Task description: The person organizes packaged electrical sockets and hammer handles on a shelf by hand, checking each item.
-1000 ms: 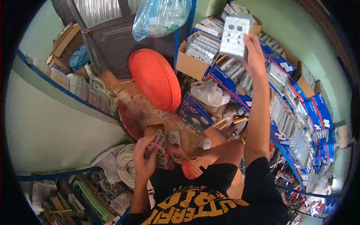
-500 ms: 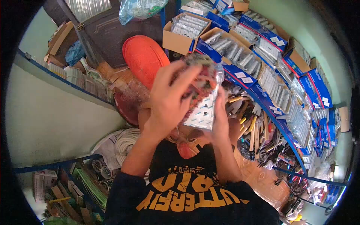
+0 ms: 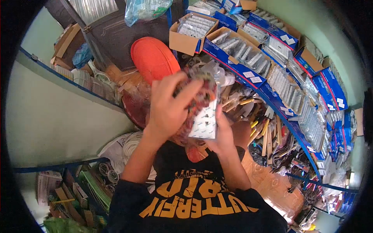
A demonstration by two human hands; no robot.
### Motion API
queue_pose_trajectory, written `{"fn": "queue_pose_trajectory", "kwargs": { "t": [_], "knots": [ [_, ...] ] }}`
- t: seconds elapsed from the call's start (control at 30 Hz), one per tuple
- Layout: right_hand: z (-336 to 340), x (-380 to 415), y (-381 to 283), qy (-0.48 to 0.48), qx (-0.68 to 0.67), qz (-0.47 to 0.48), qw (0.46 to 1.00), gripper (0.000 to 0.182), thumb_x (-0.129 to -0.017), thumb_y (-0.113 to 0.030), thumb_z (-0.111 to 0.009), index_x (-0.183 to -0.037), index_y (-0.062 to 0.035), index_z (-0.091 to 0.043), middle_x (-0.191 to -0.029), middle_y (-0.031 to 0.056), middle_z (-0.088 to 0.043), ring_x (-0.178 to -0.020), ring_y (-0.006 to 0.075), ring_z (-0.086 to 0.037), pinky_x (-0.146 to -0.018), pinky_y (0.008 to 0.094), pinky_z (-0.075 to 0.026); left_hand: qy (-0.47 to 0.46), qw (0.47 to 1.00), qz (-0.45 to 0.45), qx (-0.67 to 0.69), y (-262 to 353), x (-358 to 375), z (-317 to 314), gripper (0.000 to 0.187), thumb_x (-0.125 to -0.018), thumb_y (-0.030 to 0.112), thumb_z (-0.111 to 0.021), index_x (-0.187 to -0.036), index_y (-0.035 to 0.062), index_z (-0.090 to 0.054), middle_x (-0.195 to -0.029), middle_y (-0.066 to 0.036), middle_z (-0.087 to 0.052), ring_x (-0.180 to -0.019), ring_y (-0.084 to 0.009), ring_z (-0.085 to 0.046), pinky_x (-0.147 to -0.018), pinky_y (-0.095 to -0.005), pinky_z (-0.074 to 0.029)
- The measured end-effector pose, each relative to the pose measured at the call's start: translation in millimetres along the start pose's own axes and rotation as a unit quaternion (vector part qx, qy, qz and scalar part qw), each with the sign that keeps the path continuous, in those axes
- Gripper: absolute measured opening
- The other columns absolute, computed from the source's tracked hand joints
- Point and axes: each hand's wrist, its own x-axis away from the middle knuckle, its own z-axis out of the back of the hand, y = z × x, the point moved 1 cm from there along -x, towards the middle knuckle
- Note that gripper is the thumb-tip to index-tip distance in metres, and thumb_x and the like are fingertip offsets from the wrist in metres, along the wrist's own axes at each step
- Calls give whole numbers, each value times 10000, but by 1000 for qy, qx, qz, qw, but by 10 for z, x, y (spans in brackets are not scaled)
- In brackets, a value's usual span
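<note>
My left hand is closed on a bunched, multicoloured cloth with dark red, green and orange in it, slightly blurred. The cloth lies against a white rectangular plate and covers its upper part. Small printed marks and a few dark spots show on the plate's lower face, and it seems wrapped in clear plastic. My right hand grips the plate along its right edge, thumb on the near side; the other fingers are hidden behind it.
Blue MPE cartons of wrapped white items line a curved blue shelf on the right. Wooden-handled tools lie below them. An orange rounded object stands behind my hands. A coiled white hose lies at left, near a blue-edged rack.
Both hands, with the cloth and plate, have shifted slightly left and down in the view. The cloth has shifted over the plate. Both grips stay closed.
</note>
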Motion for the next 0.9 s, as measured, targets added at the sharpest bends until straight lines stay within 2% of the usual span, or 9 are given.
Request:
{"fn": "queue_pose_trajectory", "kwargs": {
  "t": [0.07, 0.13, 0.27, 0.3, 0.47, 0.6, 0.67, 0.77, 0.9],
  "knots": [
    [-56, -18, 9, 48, -9, -1, 999, 513, -988, -490, -468, -1302, -88, -518, -1045, 72, -646, -927, 191, -635, -834, 373, -527, -1, 1000, -3, 15, 37, 37, -33, 429, -697, 165, -725, -1121, 129, -676, -1081, -116, -599, -913, -286, -598, -703, -396, -417],
    [213, -96, 3, -156, -149, 12, 976, 471, -1018, -359, -472, -1372, -52, -421, -1199, 91, -600, -1040, 224, -630, -867, 376, -537, -8, 998, -27, 57, 167, 159, -124, 396, -719, 146, -706, -1112, 113, -673, -1089, -126, -599, -916, -290, -601, -725, -411, -441],
    [6, -72, -296, -85, -49, 4, 995, 568, -1022, -448, -396, -1398, -21, -395, -1236, 167, -607, -1060, 291, -644, -875, 406, -538, -86, 992, -18, 91, 584, 645, -218, 356, -757, 185, -672, -1108, 124, -672, -1081, -96, -590, -894, -254, -591, -731, -404, -442],
    [41, -92, -316, -91, -11, -19, 996, 664, -998, -558, -348, -1389, -28, -433, -1243, 305, -572, -1045, 315, -634, -882, 396, -531, -113, 989, -1, 100, 629, 669, -216, 351, -768, 202, -659, -1114, 143, -669, -1079, -83, -583, -877, -240, -581, -736, -404, -439],
    [92, -144, -214, -19, -28, -39, 999, 599, -1002, -525, -398, -1342, -40, -486, -1202, 155, -628, -1013, 277, -655, -811, 416, -560, -88, 996, -24, 10, 408, 387, -75, 382, -754, 255, -657, -1134, 216, -650, -1078, -56, -566, -820, -218, -540, -729, -401, -393],
    [115, -164, -188, -122, -39, -18, 992, 423, -991, -386, -514, -1299, -96, -518, -1107, 104, -656, -927, 224, -662, -807, 367, -560, -49, 999, 4, 7, 115, 15, 9, 439, -697, 67, -650, -1126, 153, -678, -1051, -97, -579, -866, -288, -561, -721, -405, -402],
    [85, -157, -129, -31, 10, -10, 999, 459, -996, -405, -501, -1302, -62, -503, -1113, 104, -659, -955, 215, -666, -811, 370, -562, -34, 999, 10, 10, -65, -88, 4, 463, -684, 33, -632, -1135, 130, -668, -1048, -114, -574, -879, -314, -566, -732, -416, -422],
    [116, -117, -142, -32, 80, 7, 996, 507, -1007, -393, -483, -1330, -3, -469, -1173, 115, -641, -1019, 218, -660, -855, 375, -552, -21, 997, 77, 5, -261, -50, -60, 432, -716, 40, -695, -1140, 107, -647, -1032, -101, -606, -881, -241, -591, -767, -399, -434],
    [215, -191, -192, -6, 104, 2, 995, 501, -1014, -363, -485, -1343, 13, -452, -1194, 104, -631, -1033, 202, -652, -874, 350, -541, 0, 906, 296, 303, -236, 213, -147, 315, -853, 4, -627, -1166, 15, -601, -974, -68, -642, -870, -132, -589, -788, -286, -469]
  ]
}}
